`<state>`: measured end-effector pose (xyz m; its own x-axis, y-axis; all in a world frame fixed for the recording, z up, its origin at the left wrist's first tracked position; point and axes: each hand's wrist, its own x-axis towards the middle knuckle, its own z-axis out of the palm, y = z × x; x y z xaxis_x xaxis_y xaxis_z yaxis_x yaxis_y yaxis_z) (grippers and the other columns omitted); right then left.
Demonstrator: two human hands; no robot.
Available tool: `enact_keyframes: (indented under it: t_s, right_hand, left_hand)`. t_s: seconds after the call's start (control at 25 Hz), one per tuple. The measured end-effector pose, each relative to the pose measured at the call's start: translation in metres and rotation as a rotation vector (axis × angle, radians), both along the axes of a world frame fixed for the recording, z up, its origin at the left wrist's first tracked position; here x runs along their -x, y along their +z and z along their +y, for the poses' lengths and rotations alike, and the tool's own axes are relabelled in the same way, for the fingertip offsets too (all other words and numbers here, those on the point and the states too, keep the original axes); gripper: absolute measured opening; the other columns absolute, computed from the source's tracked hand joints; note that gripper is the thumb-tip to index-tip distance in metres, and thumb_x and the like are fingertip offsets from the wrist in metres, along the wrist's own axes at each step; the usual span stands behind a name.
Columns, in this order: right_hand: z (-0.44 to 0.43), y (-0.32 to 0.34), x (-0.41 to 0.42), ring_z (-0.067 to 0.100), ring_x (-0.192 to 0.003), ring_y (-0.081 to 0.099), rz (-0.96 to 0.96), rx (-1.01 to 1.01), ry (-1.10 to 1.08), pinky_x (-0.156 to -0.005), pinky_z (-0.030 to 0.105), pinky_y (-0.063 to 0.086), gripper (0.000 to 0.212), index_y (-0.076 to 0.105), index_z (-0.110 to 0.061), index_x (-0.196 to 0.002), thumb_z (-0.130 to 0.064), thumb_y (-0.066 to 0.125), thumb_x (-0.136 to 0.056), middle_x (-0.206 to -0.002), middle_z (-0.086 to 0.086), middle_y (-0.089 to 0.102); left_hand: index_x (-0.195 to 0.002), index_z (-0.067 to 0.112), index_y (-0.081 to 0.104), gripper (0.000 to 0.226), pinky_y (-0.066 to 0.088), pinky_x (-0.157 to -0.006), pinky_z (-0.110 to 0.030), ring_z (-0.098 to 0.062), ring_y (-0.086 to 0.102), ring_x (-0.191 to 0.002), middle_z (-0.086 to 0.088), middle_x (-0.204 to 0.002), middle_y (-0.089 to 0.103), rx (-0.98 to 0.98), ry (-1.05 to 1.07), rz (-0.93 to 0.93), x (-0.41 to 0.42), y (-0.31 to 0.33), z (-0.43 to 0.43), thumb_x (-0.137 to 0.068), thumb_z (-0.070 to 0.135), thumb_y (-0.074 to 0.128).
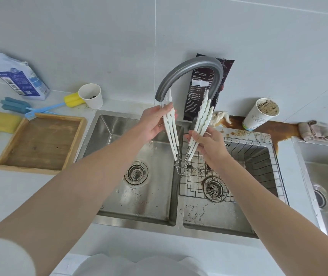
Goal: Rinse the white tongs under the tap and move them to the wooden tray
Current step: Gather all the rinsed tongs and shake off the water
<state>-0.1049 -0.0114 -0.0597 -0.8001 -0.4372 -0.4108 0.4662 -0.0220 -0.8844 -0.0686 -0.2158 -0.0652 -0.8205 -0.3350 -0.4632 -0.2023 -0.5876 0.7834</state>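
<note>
Left hand (pixel 152 122) and right hand (pixel 209 142) fingers pinch the white tongs (pixel 172 134) mid-arm under tap (pixel 189 74); light, springy, likely slippery wet.

The left grip (pixel 152 124) hides part of the tongs (pixel 199 120), and the far-right sink (pixel 326 176) is cut off by the edge.

Left of sink: blue-white bag (pixel 19 76), sponge brushes (pixel 39 108), paper cup (pixel 91 95)
Right of sink: stained cup (pixel 261 114), crumpled cloth (pixel 314 130)
Right basin: wire rack (pixel 258 152)
</note>
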Motion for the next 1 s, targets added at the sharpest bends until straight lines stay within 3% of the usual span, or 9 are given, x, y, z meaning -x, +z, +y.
enact_keyframes:
  t_s: [0.28,0.52,0.76,0.84,1.0]
  right_hand:
    - [-0.004,0.001,-0.008,0.035,-0.102,0.07,0.047,-0.008,-0.003,-0.09,0.047,0.057,0.022,0.06,-0.004,-0.108,0.007,0.063,-0.09,-0.108,0.023,0.069]
    - [-0.011,0.002,-0.013,0.029,-0.096,0.072,0.067,-0.008,0.002,-0.085,0.042,0.059,0.023,0.06,-0.007,-0.108,0.007,0.062,-0.09,-0.11,0.025,0.067]
    - [-0.018,0.004,-0.016,0.03,-0.099,0.071,0.044,0.013,-0.061,-0.089,0.044,0.058,0.021,0.061,-0.009,-0.105,0.005,0.063,-0.09,-0.11,0.022,0.067]
    - [-0.019,0.004,-0.015,0.033,-0.103,0.07,0.016,0.015,-0.078,-0.091,0.045,0.056,0.02,0.061,-0.01,-0.104,0.005,0.063,-0.091,-0.11,0.021,0.068]
    - [-0.023,0.005,-0.013,0.028,-0.097,0.07,0.002,0.026,-0.095,-0.093,0.046,0.056,0.017,0.062,-0.008,-0.101,0.005,0.063,-0.091,-0.096,0.013,0.07]
  left_hand:
    - [-0.102,0.01,0.07,0.038,0.059,-0.076,-0.033,-0.025,0.072,-0.098,-0.011,-0.108,0.075,-0.013,0.031,0.045,0.006,0.007,-0.012,-0.071,0.03,0.082]
    - [-0.103,0.006,0.068,0.015,0.057,-0.081,-0.032,-0.021,0.072,-0.097,-0.01,-0.102,0.075,-0.049,0.093,0.041,0.004,0.007,-0.02,-0.089,0.009,0.069]
    - [-0.095,0.009,0.072,0.008,0.056,-0.078,-0.028,-0.018,0.071,-0.098,-0.006,-0.1,0.075,-0.049,0.133,0.094,-0.002,0.002,-0.018,-0.087,0.01,0.071]
    - [-0.098,0.009,0.072,0.013,0.057,-0.075,-0.027,-0.018,0.071,-0.098,-0.007,-0.1,0.075,-0.066,0.139,0.112,-0.008,-0.004,-0.018,-0.085,0.012,0.073]
    - [-0.111,0.005,0.069,0.046,0.057,-0.075,-0.024,-0.016,0.072,-0.097,-0.008,-0.103,0.074,-0.067,0.073,0.09,-0.02,-0.012,-0.009,-0.071,0.023,0.082]
